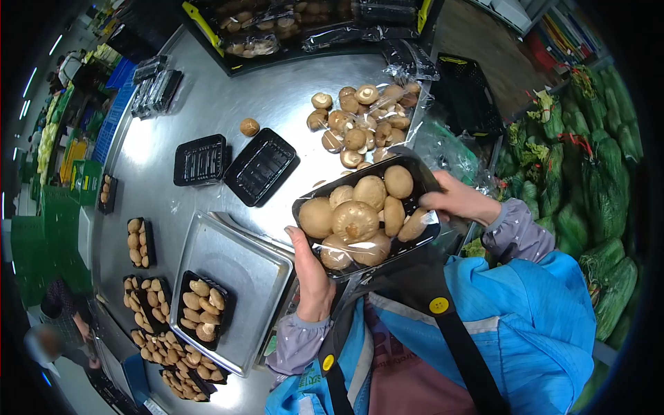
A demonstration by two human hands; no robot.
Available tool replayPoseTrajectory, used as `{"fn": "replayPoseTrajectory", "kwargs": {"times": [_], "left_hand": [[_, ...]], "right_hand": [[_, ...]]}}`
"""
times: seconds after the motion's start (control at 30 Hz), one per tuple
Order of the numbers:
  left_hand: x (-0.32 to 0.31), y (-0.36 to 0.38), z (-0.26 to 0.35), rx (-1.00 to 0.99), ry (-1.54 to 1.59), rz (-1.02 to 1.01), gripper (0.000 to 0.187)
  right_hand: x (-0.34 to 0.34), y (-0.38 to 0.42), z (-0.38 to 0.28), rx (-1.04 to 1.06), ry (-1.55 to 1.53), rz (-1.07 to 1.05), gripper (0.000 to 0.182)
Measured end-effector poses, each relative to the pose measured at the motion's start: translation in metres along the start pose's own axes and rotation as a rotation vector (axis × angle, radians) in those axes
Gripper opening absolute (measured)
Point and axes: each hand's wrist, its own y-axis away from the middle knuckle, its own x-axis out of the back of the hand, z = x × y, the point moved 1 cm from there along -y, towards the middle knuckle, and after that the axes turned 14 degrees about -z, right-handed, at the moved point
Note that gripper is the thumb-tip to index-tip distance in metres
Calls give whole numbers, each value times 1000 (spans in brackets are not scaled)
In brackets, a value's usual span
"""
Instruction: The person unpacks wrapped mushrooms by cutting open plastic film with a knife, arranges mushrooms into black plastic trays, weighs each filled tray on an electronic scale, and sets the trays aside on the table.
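A black plastic tray of brown mushrooms (356, 223) is held up, slightly tilted, in front of my body. My left hand (312, 277) grips its left end, thumb along the side and the other fingers hidden. At the right end, my right hand (460, 199) holds the rim with the thumb on top. Clear film seems to lie over part of the tray's front, beside a small white label (429, 217). Just beyond the tray, a pile of loose mushrooms (356, 131) lies partly in a clear plastic bag.
Two black trays (261, 167) without mushrooms sit on the steel table (200, 90). To the left are a metal pan (238, 277) bearing a filled tray (202, 310) and several more filled trays (173, 349). A black crate (304, 59) stands behind; wrapped green vegetables (577, 173) are at right.
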Motion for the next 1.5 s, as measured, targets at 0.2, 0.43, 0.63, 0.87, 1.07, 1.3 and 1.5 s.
{"fn": "replayPoseTrajectory", "kwargs": {"times": [0.2, 0.43, 0.63, 0.87, 1.07, 1.3, 1.5], "left_hand": [[1, -20, -14, -37, -46, -96, 22], [-36, -16, -16, 92, 131, -383, 30], [-31, -23, -23, -53, -249, -360, 9], [-36, -25, -32, -48, -99, -314, 7], [-39, -23, -39, -1, 30, -461, 33], [-32, -29, -35, -23, 45, -328, 38], [-46, -19, -66, 105, -199, -518, 48]], "right_hand": [[-8, 16, 1, 100, -333, 549, 39], [8, 49, 12, 213, -303, 667, 37], [4, 50, 28, 139, -312, 776, 34], [13, 77, 32, -67, -233, 701, 31], [1, 53, 31, 36, -346, 855, 25], [-15, 40, 24, 18, -154, 530, 33], [-25, 7, 52, 149, -371, 645, 26]]}}
